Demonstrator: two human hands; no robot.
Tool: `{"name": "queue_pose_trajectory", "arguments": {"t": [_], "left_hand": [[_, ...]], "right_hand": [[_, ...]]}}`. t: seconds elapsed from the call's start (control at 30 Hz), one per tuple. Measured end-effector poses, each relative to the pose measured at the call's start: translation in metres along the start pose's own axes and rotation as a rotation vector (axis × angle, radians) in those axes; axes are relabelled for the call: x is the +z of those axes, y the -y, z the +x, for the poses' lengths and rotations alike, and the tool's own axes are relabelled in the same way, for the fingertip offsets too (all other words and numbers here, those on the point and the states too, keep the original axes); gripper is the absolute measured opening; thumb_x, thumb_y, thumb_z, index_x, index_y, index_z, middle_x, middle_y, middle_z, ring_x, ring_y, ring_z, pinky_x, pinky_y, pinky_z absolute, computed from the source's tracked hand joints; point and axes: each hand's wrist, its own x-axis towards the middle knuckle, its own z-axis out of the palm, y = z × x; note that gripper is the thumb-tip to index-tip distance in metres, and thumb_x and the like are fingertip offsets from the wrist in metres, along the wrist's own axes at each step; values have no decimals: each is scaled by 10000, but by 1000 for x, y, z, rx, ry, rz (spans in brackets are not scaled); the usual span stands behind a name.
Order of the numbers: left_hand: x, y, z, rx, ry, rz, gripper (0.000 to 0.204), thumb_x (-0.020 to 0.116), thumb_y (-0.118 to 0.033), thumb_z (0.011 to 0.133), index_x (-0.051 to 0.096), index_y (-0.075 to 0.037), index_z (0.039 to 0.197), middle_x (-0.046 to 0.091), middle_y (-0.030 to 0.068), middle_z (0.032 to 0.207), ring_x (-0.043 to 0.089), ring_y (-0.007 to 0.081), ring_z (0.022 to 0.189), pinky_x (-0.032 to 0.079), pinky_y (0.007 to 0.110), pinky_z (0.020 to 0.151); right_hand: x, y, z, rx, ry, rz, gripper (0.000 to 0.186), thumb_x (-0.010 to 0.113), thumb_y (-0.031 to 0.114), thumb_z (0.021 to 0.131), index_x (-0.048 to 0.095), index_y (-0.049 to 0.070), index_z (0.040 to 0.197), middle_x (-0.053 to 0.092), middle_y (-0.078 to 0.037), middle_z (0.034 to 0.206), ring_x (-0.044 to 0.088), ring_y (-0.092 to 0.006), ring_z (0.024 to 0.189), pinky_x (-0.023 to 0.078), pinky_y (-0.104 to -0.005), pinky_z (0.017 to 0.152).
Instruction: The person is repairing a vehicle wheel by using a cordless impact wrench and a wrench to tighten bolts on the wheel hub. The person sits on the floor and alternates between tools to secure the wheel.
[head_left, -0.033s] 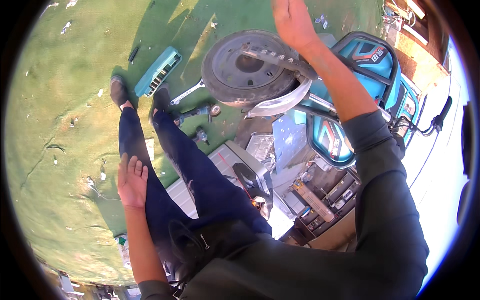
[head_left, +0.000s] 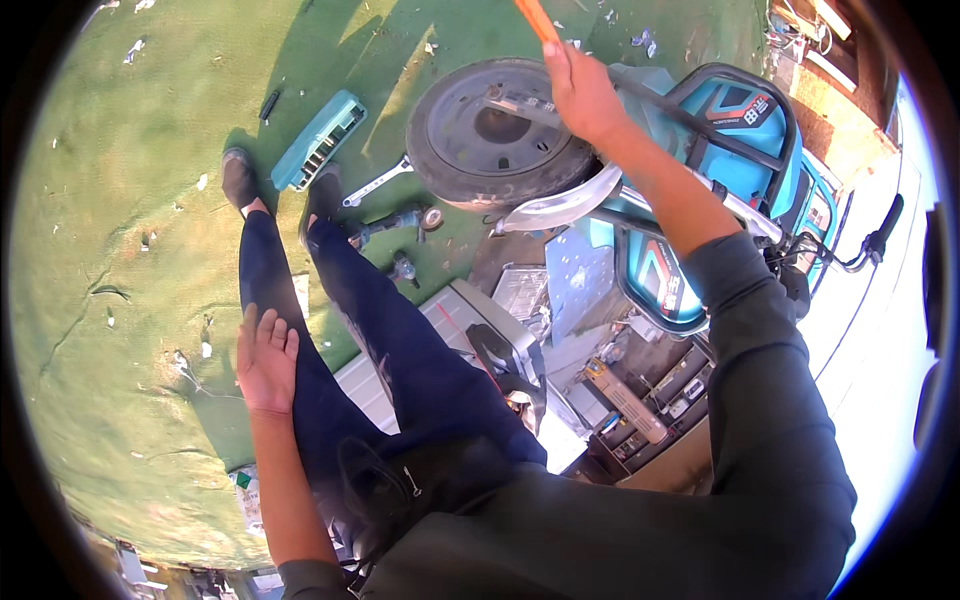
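Note:
My right hand (head_left: 590,95) is closed round an orange stick-like handle (head_left: 538,20), whose far end runs out of the top of the view. Below and left of that hand lies a grey wheel with a black tyre (head_left: 455,150), joined to the front of a teal vehicle (head_left: 740,110) with a silver mudguard (head_left: 560,205). My left hand (head_left: 267,362) hangs over my left leg, palm up, fingers stretched and apart, with nothing in it. A combination wrench (head_left: 380,182) rests on the ground beside the tyre.
On the green ground covering (head_left: 130,200) are a teal socket case (head_left: 320,140), a small black object (head_left: 268,105), an angle grinder (head_left: 395,226) and another small power tool (head_left: 404,268). A compartmented box of parts (head_left: 650,405) and a pale cabinet (head_left: 470,310) stand near my legs.
My right hand has come lower in the view, bringing the orange handle into sight and covering part of the bar over the wheel. The left hand has hardly moved.

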Motion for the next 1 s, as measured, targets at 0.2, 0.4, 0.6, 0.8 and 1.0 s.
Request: {"name": "queue_pose_trajectory", "arguments": {"t": [0.2, 0.4, 0.6, 0.8, 1.0], "left_hand": [[-9, -6, 3, 1, 17, -107, 492, 489, -376, 1075, 433, -111, 1486, 636, 54, 1226, 620, 179, 1075, 508, 390, 993], [-8, 12, 1, 3, -34, -65, 529, 498, -388, 1070, 402, -112, 1511, 626, 64, 1224, 611, 191, 1061, 499, 399, 995], [-3, 6, 5, -23, 13, -38, 494, 483, -378, 1078, 431, -110, 1490, 648, 61, 1231, 625, 183, 1091, 506, 406, 1008], [-19, 0, 10, -22, 31, -90, 517, 491, -384, 1073, 415, -101, 1499, 648, 70, 1227, 626, 186, 1091, 501, 405, 1015], [-18, 9, 8, -46, -15, -44, 554, 494, -393, 1069, 373, -106, 1527, 600, 66, 1243, 591, 192, 1079, 478, 403, 1023]], "right_hand": [[-12, 13, -18, 784, 487, 10, 673, 369, 549, 1053, 671, -44, 948, 608, -152, 720, 586, -282, 598, 507, -445, 642], [-56, 149, 123, -45, -133, 59, 541, 390, 449, 1080, 578, -15, 875, 519, -168, 668, 488, -310, 619, 420, -482, 624], [-4, 35, 31, 64, 69, -26, 684, 342, 544, 1060, 659, -56, 969, 641, -194, 748, 602, -386, 694, 498, -467, 700], [17, -2, -22, 1032, 515, 207, 714, 356, 593, 1041, 602, -73, 963, 644, -141, 734, 589, -336, 621, 494, -461, 631], [-62, 146, 116, 102, -148, -30, 577, 385, 490, 1067, 594, -31, 935, 590, -198, 741, 571, -364, 700, 449, -482, 667]]}}
